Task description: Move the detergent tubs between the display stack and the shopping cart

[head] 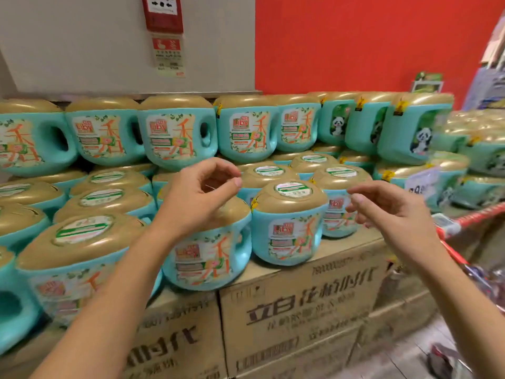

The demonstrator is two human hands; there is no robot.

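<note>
Teal detergent tubs with gold lids fill a stepped display stack (177, 132) on cardboard cartons. One front tub (288, 225) stands on a carton between my hands. Another tub (207, 258) sits just left of it, partly hidden by my left wrist. My left hand (199, 195) hovers above that tub, fingers loosely curled, holding nothing. My right hand (393, 212) is raised to the right of the front tub, fingers relaxed and empty. A red cart rim (464, 222) shows at the right edge.
Brown cardboard cartons (300, 305) form the base under the front tubs. Behind the stack are a grey wall with a red fire alarm box (162, 13) and a red wall (369, 42). More tubs with panda labels (418, 132) stand at the right.
</note>
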